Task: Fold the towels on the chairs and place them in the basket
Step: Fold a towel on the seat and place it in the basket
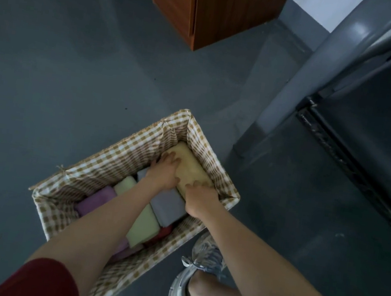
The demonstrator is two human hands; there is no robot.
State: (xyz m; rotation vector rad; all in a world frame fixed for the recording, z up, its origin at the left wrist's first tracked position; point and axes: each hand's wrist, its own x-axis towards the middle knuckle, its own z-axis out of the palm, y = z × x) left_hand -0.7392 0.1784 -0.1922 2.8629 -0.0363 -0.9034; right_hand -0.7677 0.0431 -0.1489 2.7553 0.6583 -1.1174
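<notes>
A basket (124,153) lined with tan-and-white checked cloth stands on the grey floor. Inside lie folded towels side by side: a yellow towel (191,166) at the far end, then a grey towel (168,206), a pale green towel (143,228) and a purple towel (96,200). A bit of a red towel (163,234) shows by the near wall. My left hand (164,171) presses flat on the yellow towel's left part. My right hand (199,198) rests on its near end with fingers bent over the edge.
A brown wooden cabinet (208,8) with drawers stands on the floor at the top. A dark seat with a grey frame (349,68) fills the right side. My foot in a grey sneaker (195,272) stands right beside the basket.
</notes>
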